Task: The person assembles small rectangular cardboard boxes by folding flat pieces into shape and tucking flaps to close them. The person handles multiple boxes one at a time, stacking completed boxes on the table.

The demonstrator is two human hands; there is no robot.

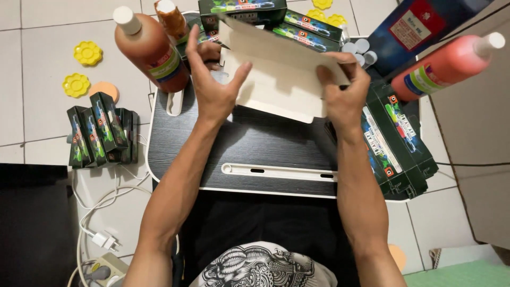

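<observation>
My left hand (212,87) and my right hand (344,90) hold an unfolded carton (281,74) between them, its plain white inside facing me, above a small dark lap table (249,143). The left fingers grip the carton's left edge, and the right fingers pinch its right edge. A brown bottle with a white cap (149,45) stands just left of my left hand. Flat dark green cartons (396,141) are stacked beside my right wrist.
More green cartons (101,133) stand on the tiled floor at left, near yellow flower-shaped caps (87,53). A reddish bottle (449,66) lies at right, with a blue box (419,29) behind it. White cables and a plug (103,239) trail at lower left.
</observation>
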